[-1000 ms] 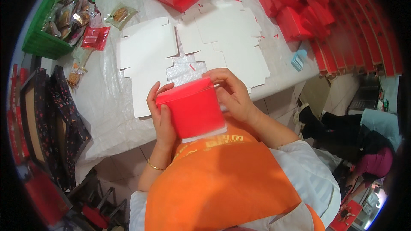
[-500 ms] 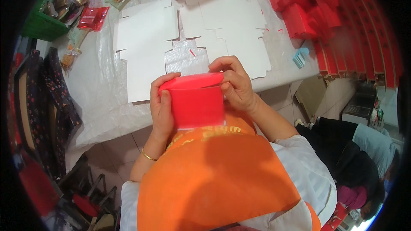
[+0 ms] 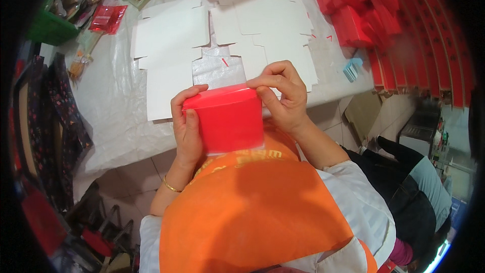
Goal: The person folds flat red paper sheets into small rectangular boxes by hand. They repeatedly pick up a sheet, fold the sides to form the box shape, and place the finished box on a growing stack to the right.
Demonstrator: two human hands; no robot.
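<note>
A red cardboard box (image 3: 232, 126) is held upright against my orange apron, its folded top edge facing away from me. My left hand (image 3: 188, 126) grips its left side, thumb on the near face and fingers round the far edge. At the top right corner my right hand (image 3: 284, 93) pinches the flap edge between thumb and fingers. Beyond the box, flat white die-cut card blanks (image 3: 172, 35) lie on the table, with a second stack of blanks (image 3: 273, 20) to their right.
Red boxes (image 3: 348, 10) are heaped at the far right, beside red card strips (image 3: 419, 25). A green crate (image 3: 53, 30) of wrapped snacks stands far left, near a red packet (image 3: 107, 18). A small light-blue item (image 3: 352, 70) lies near the right table edge. Another person (image 3: 399, 177) is at right.
The red box's top flap has come down closer to its near face. My right fingers have shifted slightly to the corner. The person at right has moved.
</note>
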